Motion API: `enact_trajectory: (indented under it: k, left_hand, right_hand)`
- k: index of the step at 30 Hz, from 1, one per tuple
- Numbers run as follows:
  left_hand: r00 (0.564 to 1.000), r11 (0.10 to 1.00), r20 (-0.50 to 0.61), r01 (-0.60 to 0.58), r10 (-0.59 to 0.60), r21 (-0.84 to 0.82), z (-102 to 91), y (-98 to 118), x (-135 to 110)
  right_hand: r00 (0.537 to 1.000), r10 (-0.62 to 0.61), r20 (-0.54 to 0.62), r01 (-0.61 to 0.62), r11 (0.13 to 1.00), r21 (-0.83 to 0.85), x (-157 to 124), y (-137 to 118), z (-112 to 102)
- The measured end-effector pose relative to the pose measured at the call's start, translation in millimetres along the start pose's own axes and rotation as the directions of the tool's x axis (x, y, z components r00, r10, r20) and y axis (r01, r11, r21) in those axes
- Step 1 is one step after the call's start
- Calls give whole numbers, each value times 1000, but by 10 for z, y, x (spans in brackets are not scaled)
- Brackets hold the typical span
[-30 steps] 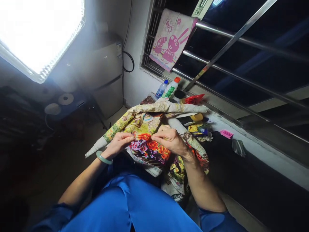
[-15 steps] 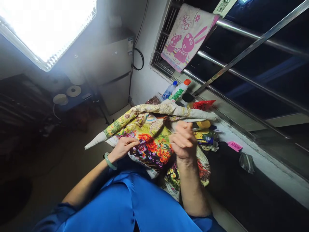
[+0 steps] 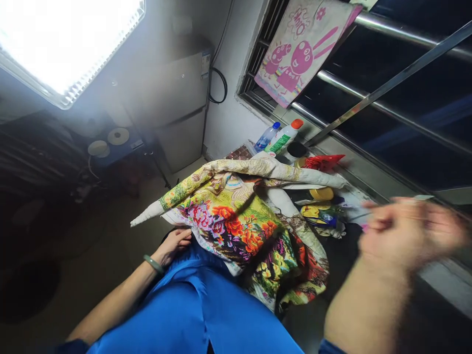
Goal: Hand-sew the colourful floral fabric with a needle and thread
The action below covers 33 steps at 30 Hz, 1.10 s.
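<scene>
A flowered embroidery cloth (image 3: 236,221), partly rolled at its far edge, lies over my lap. My left hand (image 3: 173,244), with a green bangle on the wrist, rests at the cloth's near left edge, its fingertips tucked under the fabric. My right hand (image 3: 401,231) is raised far to the right of the cloth and smeared by motion; its fingers look bunched but I cannot make out what, if anything, they hold.
Two plastic bottles (image 3: 282,137), a red packet (image 3: 322,161) and small yellow items (image 3: 320,209) crowd the ledge under a barred window. A pink cartoon towel (image 3: 300,49) hangs on the bars. A bright lamp (image 3: 66,39) glares upper left; a grey cabinet (image 3: 177,113) stands behind.
My right hand has swung away from the cloth, up and far to the right. My left hand has slid from the top of the cloth down to its near left edge.
</scene>
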<state>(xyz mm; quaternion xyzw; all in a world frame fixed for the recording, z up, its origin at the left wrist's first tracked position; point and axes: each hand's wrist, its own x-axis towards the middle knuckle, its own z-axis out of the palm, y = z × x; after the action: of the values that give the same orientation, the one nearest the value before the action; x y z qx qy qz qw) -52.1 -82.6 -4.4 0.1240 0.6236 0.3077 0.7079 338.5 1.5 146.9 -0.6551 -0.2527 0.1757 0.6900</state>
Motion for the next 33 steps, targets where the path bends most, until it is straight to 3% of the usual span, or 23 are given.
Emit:
enact_trajectory:
  k: [1, 2, 4, 6, 7, 8, 9, 11, 14, 18, 22, 33]
  left_hand:
    - [999, 998, 45, 6, -3, -64, 73, 10, 22]
    - [996, 992, 79, -19, 30, -129, 159, 24, 44]
    - [989, 966, 95, -85, 111, -245, 344, 55, 92]
    - [985, 924, 67, -128, 162, -360, 507, 79, 155]
    - [988, 923, 104, -70, 118, -379, 572, 87, 192]
    - [987, 923, 149, 3, 59, -384, 624, 92, 233]
    - [983, 923, 186, 69, 3, -378, 666, 95, 274]
    - [969, 925, 232, 165, -87, -341, 722, 94, 350]
    - [966, 932, 221, 197, -132, -305, 759, 83, 420]
    - [988, 934, 132, 125, -85, -333, 744, 80, 428]
    - [989, 929, 125, 124, -85, -350, 715, 87, 419]
    - [993, 960, 114, 64, -34, -271, 669, -15, 516]
  right_hand:
    - [989, -28, 144, 33, 999, -34, -211, 152, 129]
    - [949, 27, 314, 4, 995, -98, -449, 315, 266]
    - [762, 208, 613, -76, 969, -234, -958, 648, 518]
    - [600, 352, 719, -107, 925, -364, -1423, 956, 687]
    - [538, 402, 740, -91, 901, -424, -1613, 1087, 730]
    - [506, 421, 753, -58, 888, -457, -1767, 1198, 747]
    - [510, 416, 753, -27, 883, -469, -1882, 1287, 742]
    - [560, 388, 732, -8, 886, -464, -2006, 1400, 690]
    - [612, 386, 690, -73, 896, -437, -2019, 1442, 594]
    - [530, 420, 737, -97, 893, -439, -1990, 1398, 544]
    - [449, 430, 783, -54, 888, -456, -2022, 1354, 558]
    - [439, 498, 748, -67, 848, -525, -2027, 1313, 567]
